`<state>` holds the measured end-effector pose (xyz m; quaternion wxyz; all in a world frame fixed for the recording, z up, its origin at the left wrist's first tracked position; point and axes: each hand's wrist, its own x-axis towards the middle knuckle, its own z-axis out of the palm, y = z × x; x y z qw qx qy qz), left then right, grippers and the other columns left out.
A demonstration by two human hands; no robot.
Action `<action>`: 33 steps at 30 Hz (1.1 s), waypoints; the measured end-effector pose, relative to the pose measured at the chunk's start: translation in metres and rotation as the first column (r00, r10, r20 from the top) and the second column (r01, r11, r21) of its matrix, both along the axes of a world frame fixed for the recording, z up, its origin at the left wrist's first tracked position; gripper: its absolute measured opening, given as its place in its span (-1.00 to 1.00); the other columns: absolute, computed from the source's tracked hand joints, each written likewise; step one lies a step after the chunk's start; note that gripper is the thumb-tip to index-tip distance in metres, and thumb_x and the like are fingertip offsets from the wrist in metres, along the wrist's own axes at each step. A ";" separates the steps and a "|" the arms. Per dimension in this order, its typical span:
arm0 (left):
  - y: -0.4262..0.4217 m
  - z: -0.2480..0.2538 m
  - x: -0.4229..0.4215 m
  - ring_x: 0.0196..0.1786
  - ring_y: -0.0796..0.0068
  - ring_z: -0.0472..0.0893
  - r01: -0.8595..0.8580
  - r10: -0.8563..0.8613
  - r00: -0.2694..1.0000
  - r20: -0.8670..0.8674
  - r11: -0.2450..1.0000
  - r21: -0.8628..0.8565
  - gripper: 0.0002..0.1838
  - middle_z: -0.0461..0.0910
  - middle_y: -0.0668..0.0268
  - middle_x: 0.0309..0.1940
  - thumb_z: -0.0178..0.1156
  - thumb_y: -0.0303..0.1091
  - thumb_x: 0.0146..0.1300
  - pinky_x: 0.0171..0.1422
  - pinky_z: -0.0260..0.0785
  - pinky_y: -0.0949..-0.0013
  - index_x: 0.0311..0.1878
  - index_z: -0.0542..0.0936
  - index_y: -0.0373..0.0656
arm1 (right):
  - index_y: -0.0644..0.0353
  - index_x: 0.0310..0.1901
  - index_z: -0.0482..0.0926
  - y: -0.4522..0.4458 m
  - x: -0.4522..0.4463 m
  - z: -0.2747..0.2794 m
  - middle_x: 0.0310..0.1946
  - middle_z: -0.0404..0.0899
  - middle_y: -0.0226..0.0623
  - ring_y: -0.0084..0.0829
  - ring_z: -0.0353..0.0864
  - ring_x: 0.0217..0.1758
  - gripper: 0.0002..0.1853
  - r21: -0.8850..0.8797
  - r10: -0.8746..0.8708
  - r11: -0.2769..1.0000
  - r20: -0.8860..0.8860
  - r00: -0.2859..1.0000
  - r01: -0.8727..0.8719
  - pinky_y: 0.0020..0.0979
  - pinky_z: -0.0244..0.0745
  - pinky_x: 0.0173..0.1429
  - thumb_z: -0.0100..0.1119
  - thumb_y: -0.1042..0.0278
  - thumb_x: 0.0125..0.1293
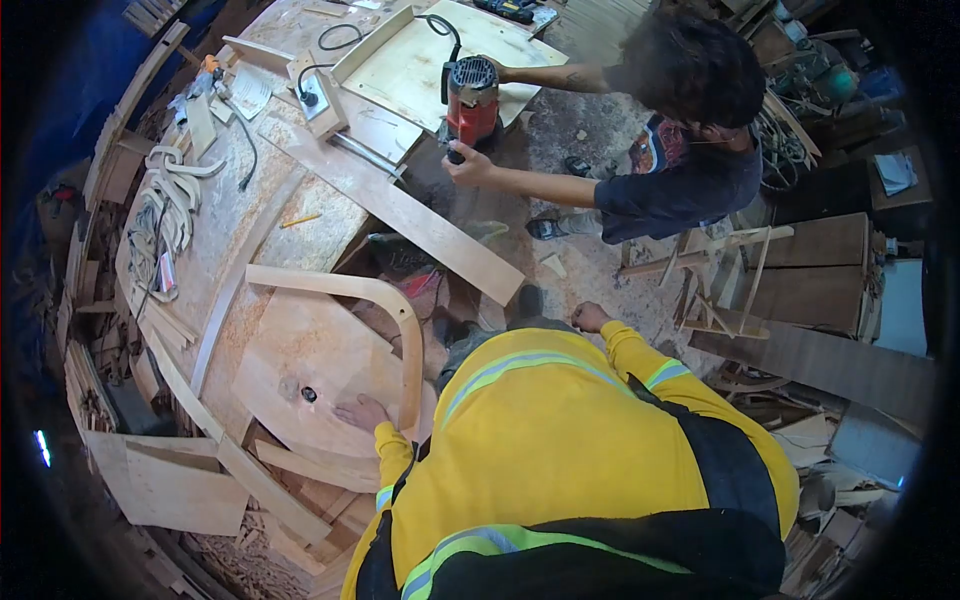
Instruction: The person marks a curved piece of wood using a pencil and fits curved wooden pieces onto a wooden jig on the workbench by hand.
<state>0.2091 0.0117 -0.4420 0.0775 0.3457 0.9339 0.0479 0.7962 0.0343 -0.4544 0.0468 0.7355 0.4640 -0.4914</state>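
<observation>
A person in a yellow jacket [570, 420] rests the left hand [362, 412] flat, fingers spread, on a pale wooden panel [300, 340] at lower left of the frame, just beside a curved wooden piece [411, 350] lying across its right side. The hands are well apart; the right hand [591, 317], right of centre, seems to hold nothing, though the dim, small view leaves its fingers hard to judge. At top centre, a co-worker [680, 170] grips a red power tool [472, 105] with both hands near the edge of the sawdust-strewn worktop [215, 215]. A careless sweep of the yellow sleeve could knock the curved piece askew. A bump to the long plank [430, 228], which juts past the edge, could tip it, and the tool's cord [456, 38] could snag on nearby boards.
</observation>
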 end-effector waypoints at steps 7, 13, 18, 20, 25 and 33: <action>0.002 0.012 0.006 0.54 -0.08 -0.03 -0.015 0.015 1.000 0.027 1.000 -0.017 -0.21 -0.05 -0.24 0.47 -0.06 -0.12 0.33 0.61 -0.21 0.09 0.41 0.02 -0.60 | 0.20 -0.38 0.71 0.005 0.001 -0.007 -0.47 0.69 -0.21 -0.38 0.67 -0.48 -0.80 0.023 0.065 0.998 -0.001 0.998 -0.065 -0.33 0.58 -0.28 0.23 0.27 0.07; -0.002 -0.002 0.001 0.54 -0.08 -0.02 0.012 -0.012 1.000 -0.027 1.000 -0.001 -0.21 -0.05 -0.24 0.47 -0.07 -0.13 0.34 0.61 -0.22 0.10 0.41 0.01 -0.59 | 0.16 -0.47 0.71 0.008 0.000 -0.006 -0.46 0.70 -0.19 -0.23 0.71 -0.33 -0.80 -0.034 0.017 0.999 0.003 1.000 -0.017 -0.26 0.58 -0.09 0.21 0.23 0.01; -0.002 -0.006 0.000 0.54 -0.08 -0.02 -0.007 0.007 0.999 -0.035 1.000 0.007 -0.22 -0.05 -0.25 0.47 -0.06 -0.14 0.34 0.61 -0.22 0.11 0.41 0.01 -0.60 | 0.17 -0.43 0.71 0.008 -0.001 0.001 -0.43 0.71 -0.17 -0.23 0.71 -0.31 -0.80 -0.049 0.001 0.999 -0.013 1.000 -0.001 -0.27 0.58 -0.07 0.25 0.23 0.00; -0.003 -0.009 0.000 0.54 -0.08 -0.03 -0.010 0.011 0.999 -0.030 1.000 0.028 -0.22 -0.06 -0.25 0.47 -0.06 -0.15 0.33 0.61 -0.22 0.11 0.41 0.00 -0.60 | 0.17 -0.41 0.71 0.008 -0.001 0.003 -0.41 0.71 -0.15 -0.23 0.71 -0.30 -0.79 -0.060 -0.030 0.998 -0.006 1.000 0.030 -0.27 0.58 -0.05 0.26 0.22 0.01; 0.000 0.000 0.006 0.54 -0.08 -0.05 -0.022 0.022 1.000 -0.011 1.000 0.022 -0.22 -0.09 -0.25 0.48 -0.05 -0.17 0.33 0.61 -0.22 0.11 0.42 -0.01 -0.59 | 0.18 -0.39 0.71 0.003 0.004 -0.006 -0.39 0.71 -0.14 -0.21 0.71 -0.26 -0.79 -0.049 -0.057 0.997 -0.006 0.998 0.056 -0.26 0.57 -0.02 0.27 0.22 0.02; -0.001 -0.011 -0.001 0.54 -0.12 -0.06 0.002 -0.002 0.999 -0.039 1.000 -0.001 -0.19 -0.10 -0.29 0.47 -0.09 -0.13 0.33 0.61 -0.23 0.10 0.42 -0.06 -0.60 | 0.17 -0.37 0.70 0.005 0.004 0.001 -0.35 0.71 -0.15 -0.22 0.71 -0.23 -0.78 -0.057 -0.001 0.998 -0.007 1.000 0.001 -0.27 0.58 -0.01 0.27 0.21 0.01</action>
